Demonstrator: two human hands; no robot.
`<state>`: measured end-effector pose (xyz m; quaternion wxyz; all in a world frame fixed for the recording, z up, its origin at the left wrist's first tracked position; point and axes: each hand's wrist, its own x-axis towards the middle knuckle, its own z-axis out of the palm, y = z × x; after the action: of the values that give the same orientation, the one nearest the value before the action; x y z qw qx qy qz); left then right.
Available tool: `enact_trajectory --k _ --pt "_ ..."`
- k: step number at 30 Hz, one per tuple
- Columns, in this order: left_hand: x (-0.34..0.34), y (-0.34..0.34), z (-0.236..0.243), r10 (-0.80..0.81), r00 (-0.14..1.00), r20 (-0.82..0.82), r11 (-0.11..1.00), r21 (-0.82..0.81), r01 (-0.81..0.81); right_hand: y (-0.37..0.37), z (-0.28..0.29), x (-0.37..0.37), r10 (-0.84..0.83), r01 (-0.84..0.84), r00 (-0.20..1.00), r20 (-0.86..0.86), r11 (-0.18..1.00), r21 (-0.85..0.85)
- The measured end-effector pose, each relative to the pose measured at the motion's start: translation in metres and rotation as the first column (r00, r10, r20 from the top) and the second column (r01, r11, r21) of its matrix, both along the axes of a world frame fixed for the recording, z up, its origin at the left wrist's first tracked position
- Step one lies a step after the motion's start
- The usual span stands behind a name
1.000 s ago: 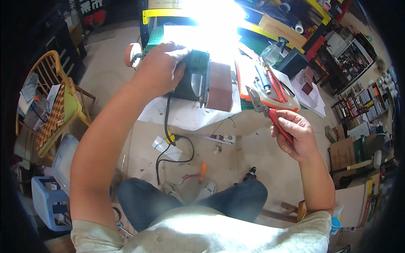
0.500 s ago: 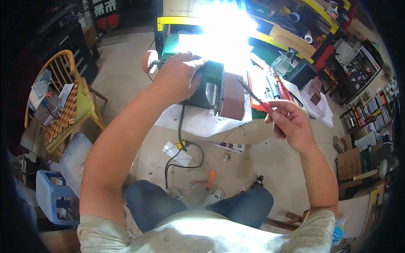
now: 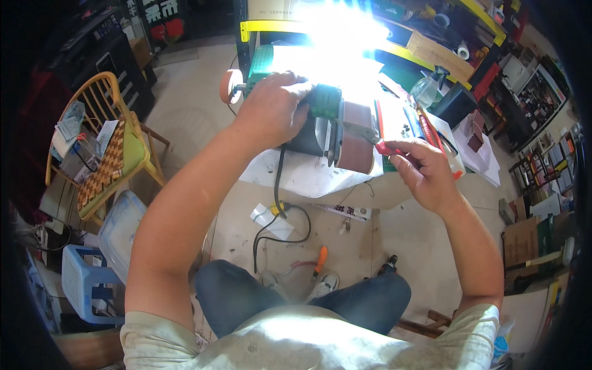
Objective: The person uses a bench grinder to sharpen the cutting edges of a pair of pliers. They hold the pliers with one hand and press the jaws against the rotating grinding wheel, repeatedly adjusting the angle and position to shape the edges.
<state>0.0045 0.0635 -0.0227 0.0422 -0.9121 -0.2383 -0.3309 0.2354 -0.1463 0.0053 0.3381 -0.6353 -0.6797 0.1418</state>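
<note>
A green and black belt sander [image 3: 320, 105] with a brown sanding belt [image 3: 357, 155] stands on the bench in front of me. My left hand [image 3: 274, 108] grips the sander's top from the left, its fingers partly hidden by the bright light. In my right hand [image 3: 422, 169] is a red-handled blade [image 3: 361, 131], pinched by its handle. The flat grey metal end lies across the belt's face; whether it touches the belt I cannot tell. An orange-brown wheel [image 3: 231, 86] sticks out at the sander's left end.
Right of the sander lie red and blue hand tools [image 3: 425, 123] and a clear spray bottle [image 3: 425, 89]. White paper [image 3: 265, 169] is under the machine. A black cable [image 3: 280, 179] hangs to the floor, near an orange-handled tool [image 3: 320, 259]. A wooden chair [image 3: 111, 148] stands at left.
My right hand has brought the red-handled blade from beside the belt to across its face, turning it flatter. My left hand stays on the sander. The whole view has shifted slightly.
</note>
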Motion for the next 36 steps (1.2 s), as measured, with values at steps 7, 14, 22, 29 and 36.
enact_trajectory --k 7,14,22,29,36 --pt "-0.001 -0.001 0.003 0.008 0.998 -0.063 0.999 -0.04 -0.01 0.003 0.0 0.002 0.031 -0.032 0.999 0.027 0.999 0.021" --pt "-0.001 -0.001 0.004 0.011 0.998 -0.063 0.997 -0.073 -0.016 0.005 0.003 0.001 0.029 -0.029 0.999 0.043 1.0 -0.011" --pt "-0.001 0.0 0.005 0.001 0.998 -0.066 0.998 -0.055 -0.004 0.007 0.006 -0.001 0.024 -0.023 0.998 0.056 0.999 -0.03" --pt "-0.001 0.0 0.004 -0.003 0.998 -0.058 1.0 -0.014 0.003 0.009 0.005 0.0 0.004 -0.002 0.999 0.055 0.999 -0.047" --pt "-0.001 -0.001 0.006 0.008 0.997 -0.074 1.0 -0.019 -0.009 0.011 0.0 0.004 0.031 -0.032 0.999 0.039 0.999 0.014"
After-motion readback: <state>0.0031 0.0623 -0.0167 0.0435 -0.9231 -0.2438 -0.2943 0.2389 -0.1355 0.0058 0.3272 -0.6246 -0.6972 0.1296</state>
